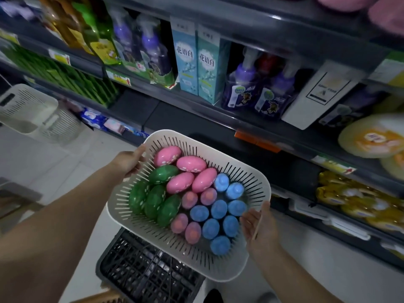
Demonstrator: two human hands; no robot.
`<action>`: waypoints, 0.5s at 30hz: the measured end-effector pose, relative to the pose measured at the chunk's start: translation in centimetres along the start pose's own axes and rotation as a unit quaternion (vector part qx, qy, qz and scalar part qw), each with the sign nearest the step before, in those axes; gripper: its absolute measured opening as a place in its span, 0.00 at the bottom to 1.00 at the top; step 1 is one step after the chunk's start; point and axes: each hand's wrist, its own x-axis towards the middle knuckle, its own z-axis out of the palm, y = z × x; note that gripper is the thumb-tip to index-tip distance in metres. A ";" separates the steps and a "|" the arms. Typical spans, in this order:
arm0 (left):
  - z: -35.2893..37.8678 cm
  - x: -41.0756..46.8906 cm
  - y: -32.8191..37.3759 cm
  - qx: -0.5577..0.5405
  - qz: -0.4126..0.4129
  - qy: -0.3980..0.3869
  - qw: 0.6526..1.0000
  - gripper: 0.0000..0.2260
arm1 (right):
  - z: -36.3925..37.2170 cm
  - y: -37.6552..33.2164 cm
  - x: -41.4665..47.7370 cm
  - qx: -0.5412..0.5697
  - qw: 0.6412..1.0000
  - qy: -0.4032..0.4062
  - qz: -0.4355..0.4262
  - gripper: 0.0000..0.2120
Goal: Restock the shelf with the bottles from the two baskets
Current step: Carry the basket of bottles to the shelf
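Dim shop aisle, grey shelving point(218, 111) slanting across the top, stocked with green packs point(72, 77), pale blue cartons point(196, 62) and purple pump bottles point(247, 84). Far left, on the pale floor point(54, 162): second white basket point(28, 110), blurred, contents not readable, so impossible to say whether emptied or not. Next along, left hand point(129, 162) gripping the far left corner of the carried white basket point(218, 274), thumb hooked over the rim. Held in mid-air in front of the shelving, above a black crate point(148, 272), tilted a little. Inside, packed tight and seemingly full: green bottles point(155, 200) on the left, pink bottles point(190, 171) in the middle and toward the far side, blue bottles point(218, 215) on the right, all seen from the cap end. At the near right rim, right hand point(260, 226) clasping the edge, thumb above, fingers curled against the wall. Behind the basket, a dark bare stretch of shelf point(166, 119); likely the slot to fill, though only a guess. No matching bottle recognisable on any shelf level. Judged stage: very early for this load, carrying and positioning only, with unloading of every bottle yet to come.
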 end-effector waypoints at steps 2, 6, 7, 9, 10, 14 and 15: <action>0.4 0.6 -0.3 0.001 0.001 -0.001 1.000 0.24 | -0.1 0.4 0.6 0.005 1.000 0.002 -0.007 0.22; 0.7 1.8 -0.5 0.006 -0.001 0.012 1.000 0.24 | -0.3 1.0 1.6 -0.004 1.000 0.005 -0.012 0.22; 0.8 1.8 -0.4 0.012 -0.002 0.014 1.000 0.25 | -0.5 0.9 1.5 -0.003 1.000 0.008 -0.008 0.22; 0.8 1.8 -0.6 0.021 0.010 0.022 0.999 0.24 | -0.9 1.0 2.0 -0.003 1.000 0.011 0.000 0.23; 0.8 1.8 -0.7 0.017 0.017 0.025 0.999 0.24 | -0.9 1.0 2.1 -0.006 1.000 0.010 0.000 0.23; 0.7 1.3 -1.1 0.106 0.053 0.045 0.992 0.22 | -1.3 1.1 2.5 -0.022 1.000 0.005 -0.003 0.23; 0.7 0.9 -1.1 0.181 0.064 0.057 0.980 0.22 | -1.2 1.1 2.4 -0.031 1.000 0.000 -0.004 0.23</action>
